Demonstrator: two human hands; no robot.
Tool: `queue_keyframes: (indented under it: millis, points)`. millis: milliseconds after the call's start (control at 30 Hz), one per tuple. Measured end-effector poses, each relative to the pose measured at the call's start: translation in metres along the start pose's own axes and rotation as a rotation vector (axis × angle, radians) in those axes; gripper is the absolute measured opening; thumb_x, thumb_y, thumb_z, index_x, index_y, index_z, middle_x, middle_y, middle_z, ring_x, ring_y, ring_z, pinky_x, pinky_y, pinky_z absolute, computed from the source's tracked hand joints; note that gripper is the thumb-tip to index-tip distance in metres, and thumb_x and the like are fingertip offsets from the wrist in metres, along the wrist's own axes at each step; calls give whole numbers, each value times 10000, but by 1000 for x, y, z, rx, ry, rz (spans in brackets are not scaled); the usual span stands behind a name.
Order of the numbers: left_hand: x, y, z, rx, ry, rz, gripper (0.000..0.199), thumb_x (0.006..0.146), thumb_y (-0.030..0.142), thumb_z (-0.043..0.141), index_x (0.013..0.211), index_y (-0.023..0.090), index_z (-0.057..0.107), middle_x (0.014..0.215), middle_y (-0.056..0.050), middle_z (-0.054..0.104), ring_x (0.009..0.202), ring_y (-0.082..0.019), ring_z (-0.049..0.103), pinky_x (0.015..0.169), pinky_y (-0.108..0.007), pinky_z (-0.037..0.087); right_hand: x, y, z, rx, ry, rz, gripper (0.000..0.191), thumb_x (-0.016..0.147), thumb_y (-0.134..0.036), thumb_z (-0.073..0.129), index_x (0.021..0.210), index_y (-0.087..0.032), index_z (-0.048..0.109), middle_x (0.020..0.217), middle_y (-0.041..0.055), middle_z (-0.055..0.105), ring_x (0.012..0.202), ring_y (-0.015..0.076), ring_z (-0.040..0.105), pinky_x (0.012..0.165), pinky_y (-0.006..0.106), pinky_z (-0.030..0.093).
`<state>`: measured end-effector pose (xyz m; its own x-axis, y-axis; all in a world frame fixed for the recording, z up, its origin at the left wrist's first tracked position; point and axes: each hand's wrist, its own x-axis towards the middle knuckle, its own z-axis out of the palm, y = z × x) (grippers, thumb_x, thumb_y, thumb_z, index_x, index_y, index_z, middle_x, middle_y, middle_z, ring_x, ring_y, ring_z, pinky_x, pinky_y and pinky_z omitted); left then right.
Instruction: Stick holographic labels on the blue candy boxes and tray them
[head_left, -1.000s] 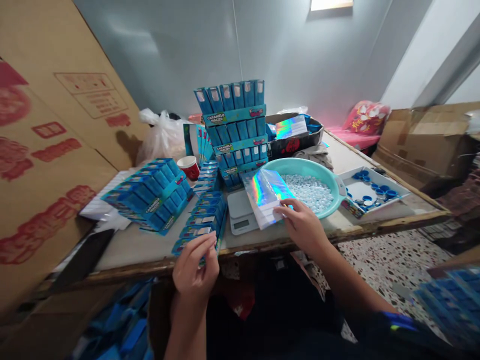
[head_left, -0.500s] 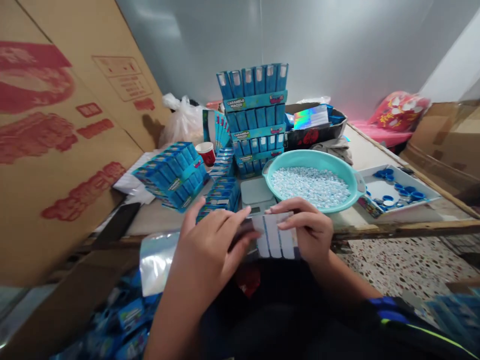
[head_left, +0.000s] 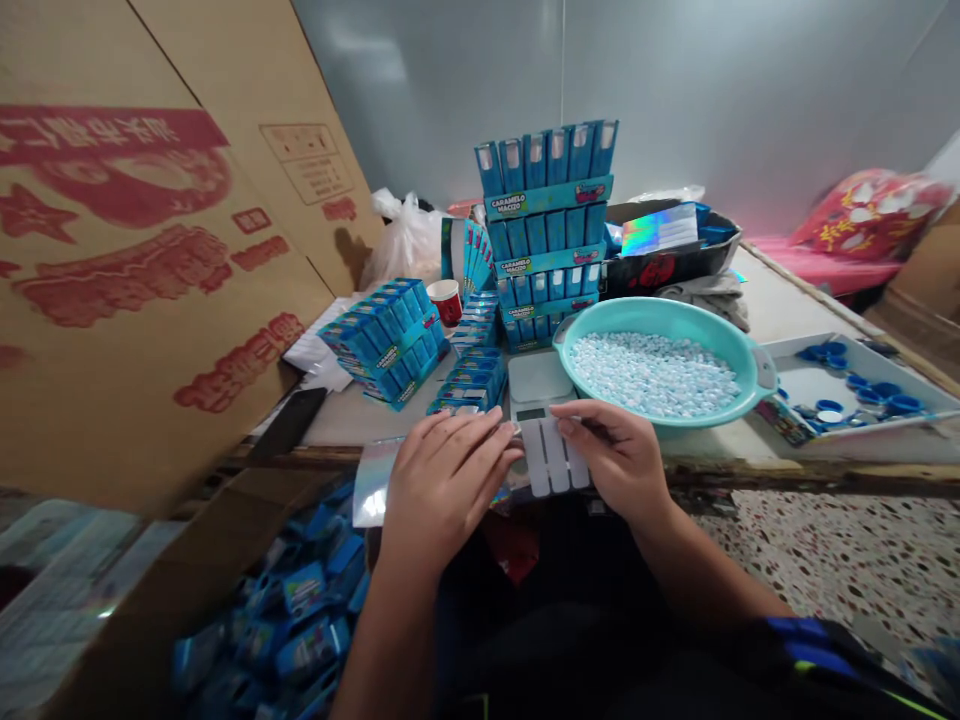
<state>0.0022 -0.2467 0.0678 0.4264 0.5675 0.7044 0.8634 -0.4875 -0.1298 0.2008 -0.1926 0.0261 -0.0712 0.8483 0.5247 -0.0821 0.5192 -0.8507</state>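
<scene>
A sheet with pale strips point(head_left: 553, 458) lies between my hands at the table's front edge, just below a small grey scale point(head_left: 541, 380). My right hand point(head_left: 619, 455) pinches its right upper side between thumb and fingers. On the left, my left hand point(head_left: 450, 475) is closed, fingers together and bent down, its tips at the sheet's left edge; what lies under the palm is hidden. A shiny silver sheet point(head_left: 373, 485) sticks out to the left of that hand. The turquoise basin point(head_left: 660, 310) of small pale pieces stands behind my right hand.
Stacked blue boxes point(head_left: 547, 200) rise behind the scale, with more blue boxes point(head_left: 386, 340) at the left. A white tray point(head_left: 900, 435) with blue caps sits right. Big cardboard point(head_left: 247, 250) blocks the left side. Blue packets point(head_left: 300, 600) fill a carton below. A red cup point(head_left: 445, 302) stands behind.
The view has shifted left, so the table things appear further right. My left hand's fingers have come together and flattened lower over the work. My right hand still holds the strip sheet.
</scene>
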Motion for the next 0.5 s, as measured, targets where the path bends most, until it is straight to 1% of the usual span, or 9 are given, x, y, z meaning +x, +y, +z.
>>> queue_keyframes:
  millis: [100,167,200,233,267,333,367,433,500]
  points:
    - [-1,8,4,-15,21,58,263,874,290,745,1132,264,700,1221,-59,748,1180,-270,676,1097,-492,462,2,1,-5,-24,115,-19,123,903,-270,674,943,-235,784,728,2,699,573,113,576,499,227,458]
    - [-3,16,7,-106,11,98,215,850,256,767,1055,263,704,1176,-36,764,1179,-254,679,1141,-493,437,10,7,-16,-60,279,-28,128,904,-298,679,967,-237,772,710,-8,658,554,102,533,483,222,424]
    - [-5,20,8,-187,6,89,174,855,226,755,1016,269,704,1120,-16,779,1141,-229,696,1140,-472,450,16,12,-24,-91,383,-40,145,904,-314,679,989,-234,764,704,-12,633,545,98,511,477,221,407]
    - [-6,22,10,-284,12,44,129,869,199,729,972,273,702,1047,1,790,1084,-204,716,1121,-446,476,22,18,-35,-133,496,-55,170,903,-328,676,1013,-227,756,703,-14,610,541,96,492,476,222,395]
    - [-8,23,12,-382,32,-45,93,885,188,698,929,270,698,979,8,792,1023,-188,730,1087,-426,509,30,26,-48,-183,604,-68,202,901,-340,671,1038,-213,748,703,-15,589,541,96,479,481,227,391]
    - [-8,16,18,-510,113,-339,44,901,229,670,866,247,689,888,-3,778,939,-189,741,989,-396,567,45,42,-76,-316,755,-58,269,899,-356,649,1077,-176,740,691,-13,559,545,105,467,504,252,407]
    - [-7,9,22,-536,159,-510,61,891,271,682,845,232,686,861,-12,768,904,-197,742,927,-379,587,51,50,-90,-402,767,-34,288,893,-353,639,1080,-160,741,691,-6,559,558,116,480,527,272,430]
    - [-2,-12,33,-565,209,-803,165,834,361,738,832,206,684,822,-23,752,830,-207,736,797,-336,597,59,60,-110,-595,697,-21,278,866,-323,630,1045,-145,745,788,45,624,681,170,575,634,344,508]
    - [6,-39,46,-630,178,-968,261,756,412,791,831,185,686,788,-30,744,764,-205,722,711,-302,577,60,61,-114,-756,630,-99,228,856,-284,609,997,-157,736,1019,122,675,954,260,640,812,453,542]
